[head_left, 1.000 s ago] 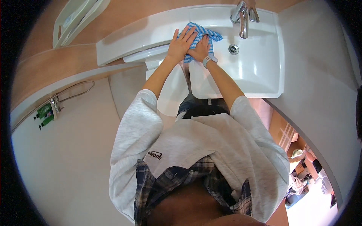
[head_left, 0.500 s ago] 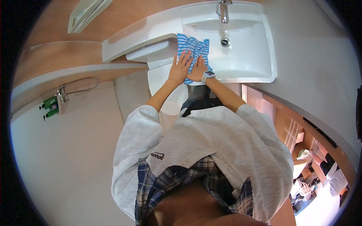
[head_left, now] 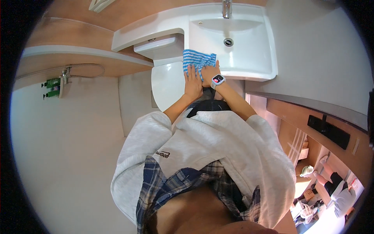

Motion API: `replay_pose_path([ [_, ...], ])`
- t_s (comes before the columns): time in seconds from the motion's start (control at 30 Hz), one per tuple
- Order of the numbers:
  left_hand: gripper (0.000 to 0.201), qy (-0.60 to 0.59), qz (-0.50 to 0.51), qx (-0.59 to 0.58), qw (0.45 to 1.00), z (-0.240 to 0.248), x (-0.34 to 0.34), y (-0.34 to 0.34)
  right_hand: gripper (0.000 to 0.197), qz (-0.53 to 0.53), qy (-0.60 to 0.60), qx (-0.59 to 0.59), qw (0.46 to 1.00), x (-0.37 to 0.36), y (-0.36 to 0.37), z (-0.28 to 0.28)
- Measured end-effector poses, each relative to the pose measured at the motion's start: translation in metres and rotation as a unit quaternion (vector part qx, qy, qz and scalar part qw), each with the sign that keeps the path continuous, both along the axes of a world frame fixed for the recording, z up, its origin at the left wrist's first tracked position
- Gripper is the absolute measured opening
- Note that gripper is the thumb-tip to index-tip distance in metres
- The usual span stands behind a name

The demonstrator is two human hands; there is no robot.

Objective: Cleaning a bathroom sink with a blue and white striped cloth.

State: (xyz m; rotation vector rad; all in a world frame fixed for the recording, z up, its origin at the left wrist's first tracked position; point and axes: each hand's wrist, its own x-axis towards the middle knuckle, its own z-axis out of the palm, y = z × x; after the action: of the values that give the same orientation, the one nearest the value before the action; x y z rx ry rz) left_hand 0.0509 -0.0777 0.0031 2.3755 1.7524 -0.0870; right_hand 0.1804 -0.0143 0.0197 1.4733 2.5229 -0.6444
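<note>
A blue-and-white striped cloth (head_left: 198, 57) lies bunched over the left edge of the white sink (head_left: 249, 71). On its near part rests my left hand (head_left: 192, 83), the fingers stretched out. My right hand (head_left: 210, 74), wearing a pale-cased smartwatch (head_left: 217, 80) on the wrist, is beside it with most fingers curled into the cloth's near right part. The lower end of the cloth is hidden by my hands.
A chrome faucet (head_left: 226, 9) stands at the sink's back, above the drain (head_left: 228, 42). Left of the sink is a white toilet (head_left: 167, 84). Green pump bottles (head_left: 52, 89) hang by a shower hose at far left. Another person (head_left: 341, 191) is beyond the doorway, lower right.
Both hands have drawn the cloth toward me, and it now looks shorter and more gathered. My right hand has gone from flat to curled. The view has shifted slightly.
</note>
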Motion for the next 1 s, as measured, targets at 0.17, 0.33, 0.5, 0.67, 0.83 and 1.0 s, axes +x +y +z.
replay_pose_path([
  [0.17,0.083,-0.018,-0.017,-0.007,1.0,0.002,-0.015,0.011,0.051,-0.012,0.026,0.001,1.0,-0.008,0.004,-0.011],
  [0.33,0.091,-0.035,-0.083,-0.042,0.995,0.017,-0.048,0.056,0.07,-0.033,0.027,-0.161,0.986,-0.035,0.027,-0.01],
  [0.5,0.1,-0.051,-0.157,-0.074,0.984,0.029,-0.07,0.11,0.081,-0.125,0.037,-0.124,0.984,-0.061,0.039,-0.051],
  [0.67,0.09,-0.112,-0.058,0.016,0.992,0.019,-0.084,0.154,0.077,-0.156,0.114,0.076,0.978,-0.08,0.102,-0.056],
  [0.83,0.072,-0.329,0.077,0.061,0.939,0.009,-0.104,0.142,0.073,-0.118,0.104,0.236,0.959,-0.089,0.189,-0.049],
  [1.0,0.068,-0.35,0.196,0.028,0.916,-0.007,-0.127,0.074,0.089,0.051,0.053,0.218,0.973,-0.108,0.256,-0.033],
])
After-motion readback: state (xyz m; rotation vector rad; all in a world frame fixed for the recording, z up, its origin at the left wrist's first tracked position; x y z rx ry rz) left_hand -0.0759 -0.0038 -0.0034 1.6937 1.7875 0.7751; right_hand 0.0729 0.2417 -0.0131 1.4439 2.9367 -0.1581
